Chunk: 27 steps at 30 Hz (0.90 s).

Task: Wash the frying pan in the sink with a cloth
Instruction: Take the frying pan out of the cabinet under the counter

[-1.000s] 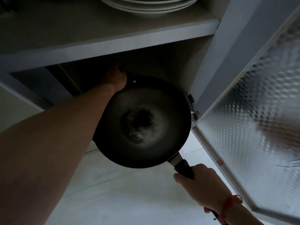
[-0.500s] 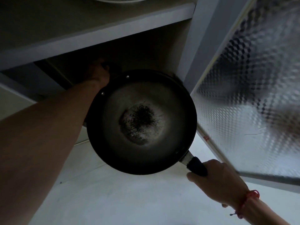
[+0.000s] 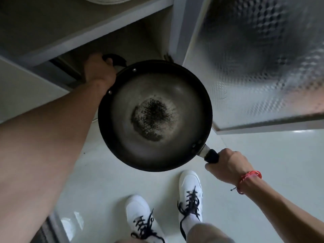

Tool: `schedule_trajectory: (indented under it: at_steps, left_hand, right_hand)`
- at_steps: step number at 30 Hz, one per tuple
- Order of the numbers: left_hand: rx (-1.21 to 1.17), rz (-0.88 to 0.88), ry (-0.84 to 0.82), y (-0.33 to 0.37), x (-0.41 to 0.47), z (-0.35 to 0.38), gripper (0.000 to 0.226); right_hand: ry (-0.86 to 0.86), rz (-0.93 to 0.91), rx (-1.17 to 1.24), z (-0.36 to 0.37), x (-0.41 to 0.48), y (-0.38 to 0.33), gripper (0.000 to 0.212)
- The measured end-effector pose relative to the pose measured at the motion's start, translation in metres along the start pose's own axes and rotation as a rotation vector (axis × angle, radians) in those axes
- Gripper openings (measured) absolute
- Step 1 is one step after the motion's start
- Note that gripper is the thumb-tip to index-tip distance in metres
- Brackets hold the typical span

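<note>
Holds one frying pan (image 3: 155, 116) above the floor (image 3: 271, 155), left hand (image 3: 100, 71) curled round its loop handle (image 3: 115, 59), arm outstretched. Grips the second, long handle (image 3: 211, 156) in the right hand (image 3: 228, 165).

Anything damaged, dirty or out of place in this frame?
Yes: the frying pan has a dark, speckled, burnt-looking patch in the middle of its otherwise grey inside. The left hand grips its loop handle, the right hand its long handle. Nothing looks spilled.
</note>
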State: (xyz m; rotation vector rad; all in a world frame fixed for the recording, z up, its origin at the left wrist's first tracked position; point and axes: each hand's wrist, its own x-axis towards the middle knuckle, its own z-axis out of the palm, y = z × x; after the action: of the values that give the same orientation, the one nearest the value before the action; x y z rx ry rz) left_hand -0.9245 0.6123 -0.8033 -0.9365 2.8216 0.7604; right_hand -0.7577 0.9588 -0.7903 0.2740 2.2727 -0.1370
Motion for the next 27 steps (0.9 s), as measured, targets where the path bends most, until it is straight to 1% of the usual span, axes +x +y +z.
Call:
schedule_trajectory:
  at_steps: [4, 8, 12, 17, 27]
  left_hand:
    - [0.023, 0.011, -0.011, 0.014, -0.035, -0.040, 0.044]
    - [0.095, -0.003, -0.033, 0.035, -0.075, -0.085, 0.042]
    - [0.027, -0.062, -0.082, 0.053, -0.110, -0.135, 0.040]
    - [-0.021, -0.065, -0.106, 0.087, -0.149, -0.199, 0.036]
    - [-0.116, -0.069, -0.054, 0.144, -0.213, -0.322, 0.035]
  right_hand:
    - [-0.015, 0.034, 0.000, -0.019, -0.048, 0.016, 0.024]
    - [-0.015, 0.063, -0.036, -0.056, -0.103, 0.033, 0.017]
    - [-0.001, 0.068, -0.103, -0.098, -0.160, 0.051, 0.020]
    - [-0.009, 0.094, -0.127, -0.149, -0.225, 0.070, 0.024]
    - [0.018, 0.082, -0.137, -0.233, -0.333, 0.089, 0.022]
